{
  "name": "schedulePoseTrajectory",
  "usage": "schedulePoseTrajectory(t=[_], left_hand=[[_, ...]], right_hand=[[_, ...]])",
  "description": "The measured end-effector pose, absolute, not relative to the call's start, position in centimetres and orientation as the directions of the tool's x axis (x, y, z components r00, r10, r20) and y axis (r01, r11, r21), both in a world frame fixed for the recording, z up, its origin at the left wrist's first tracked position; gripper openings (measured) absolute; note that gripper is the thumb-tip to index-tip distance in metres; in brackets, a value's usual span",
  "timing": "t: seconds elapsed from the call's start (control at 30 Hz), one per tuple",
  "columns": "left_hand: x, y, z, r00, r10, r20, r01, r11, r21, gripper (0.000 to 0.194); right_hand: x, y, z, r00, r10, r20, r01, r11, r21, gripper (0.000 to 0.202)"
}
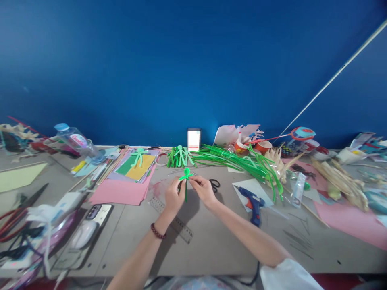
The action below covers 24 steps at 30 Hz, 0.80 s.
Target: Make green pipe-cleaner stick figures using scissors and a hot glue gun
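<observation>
Left hand and right hand extend past the bench's near edge, fingers pinched nearly closed on a fuzzy, round-headed green figure midway toward the far edge.

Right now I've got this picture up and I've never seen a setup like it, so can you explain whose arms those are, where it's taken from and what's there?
There's no machine here, just a person's two bare hands. The single picture comes from a camera worn on their head, looking forward and down, so the arms reach in from the bottom.

The left hand and right hand pinch a small green figure with a round head and outstretched arms.

On the gray table, a pile of long green stems lies beyond the hands. The blue glue gun is to the right; pink paper and a phone are to the left. A clear ruler lies near the left forearm. Behind everything is a blue wall.
</observation>
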<state>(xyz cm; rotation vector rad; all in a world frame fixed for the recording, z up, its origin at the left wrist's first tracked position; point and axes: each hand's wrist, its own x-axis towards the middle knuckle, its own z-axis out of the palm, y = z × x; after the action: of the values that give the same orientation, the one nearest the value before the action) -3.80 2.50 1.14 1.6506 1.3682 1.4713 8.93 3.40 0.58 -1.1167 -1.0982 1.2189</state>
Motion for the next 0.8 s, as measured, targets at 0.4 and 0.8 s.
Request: schedulePoseTrajectory(t=[0.4, 0.8], left_hand=[[-2.8, 3.3, 0.1, -0.043, 0.988, -0.15, -0.373, 0.123, 0.92, 0.03], [-3.6, 3.3, 1.6, 0.382, 0.876, -0.294, -0.556, 0.473, 0.684, 0.019]], right_hand=[[8.3, 3.1, -0.4, 0.096, 0.99, -0.104, -0.236, -0.079, -0.969, 0.025], [9.4, 4.2, -0.2, -0.108, 0.99, -0.095, -0.344, -0.126, -0.931, 0.024]])
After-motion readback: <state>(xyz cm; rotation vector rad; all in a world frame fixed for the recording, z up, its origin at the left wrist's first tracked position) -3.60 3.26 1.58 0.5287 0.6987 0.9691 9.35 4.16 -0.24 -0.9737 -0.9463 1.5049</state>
